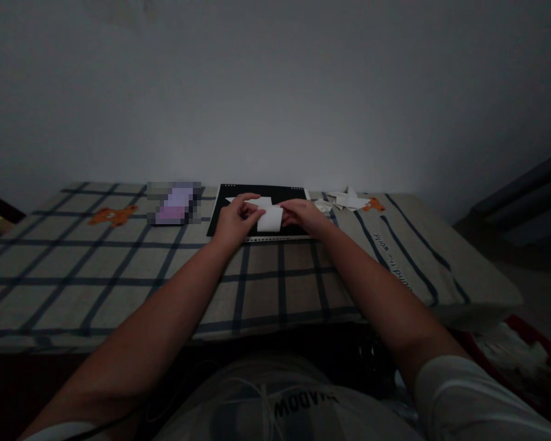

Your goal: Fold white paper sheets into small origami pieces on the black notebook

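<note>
A piece of white folded paper is held between my two hands, over a black sheet with a pale, perforated edge. My left hand pinches the paper's left side with thumb and fingers. At its right edge, the fingers of my right hand close on the same paper. Behind it, a further white paper part reaches left past my left fingers; whether it belongs to the same piece I cannot tell.
Folded white paper shapes lie right of the black sheet. A phone-like object, blurred out, lies at left. The checked tablecloth covers a table against a grey wall. A red container with pale scraps stands low at right.
</note>
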{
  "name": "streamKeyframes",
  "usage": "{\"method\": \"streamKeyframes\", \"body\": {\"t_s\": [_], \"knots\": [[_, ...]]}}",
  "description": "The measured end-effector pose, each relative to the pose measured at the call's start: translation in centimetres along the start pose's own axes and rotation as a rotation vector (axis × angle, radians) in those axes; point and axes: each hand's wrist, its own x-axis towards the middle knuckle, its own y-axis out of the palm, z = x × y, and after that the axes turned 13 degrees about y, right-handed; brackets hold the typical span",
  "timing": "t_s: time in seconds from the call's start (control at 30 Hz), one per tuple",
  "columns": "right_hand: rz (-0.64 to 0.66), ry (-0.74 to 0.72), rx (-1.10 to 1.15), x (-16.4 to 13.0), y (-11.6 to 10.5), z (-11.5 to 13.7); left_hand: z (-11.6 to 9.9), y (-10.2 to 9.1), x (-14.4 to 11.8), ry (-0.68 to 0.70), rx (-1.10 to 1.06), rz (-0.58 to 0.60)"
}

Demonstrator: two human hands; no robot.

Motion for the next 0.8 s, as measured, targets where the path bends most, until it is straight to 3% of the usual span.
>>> {"method": "streamKeyframes", "body": {"t_s": [0.13, 0.3, 0.5, 0.8], "knots": [[-0.049, -0.149, -0.138, -0.13, 0.02, 0.06, -0.37, 0.12, 0.02, -0.067, -0.047, 0.056], [-0.068, -0.187, -0.265, 0.07, 0.04, -0.26, -0.59, 0.24, 0.09, -0.103, -0.135, 0.051], [-0.06, -0.099, -0.267, 0.47, 0.02, -0.32, -0.34, 0.31, 0.08, -0.133, -0.219, 0.076], [-0.058, -0.039, -0.256, 0.27, 0.25, 0.06, -0.49, 0.14, 0.07, -0.133, -0.182, 0.096]]}}
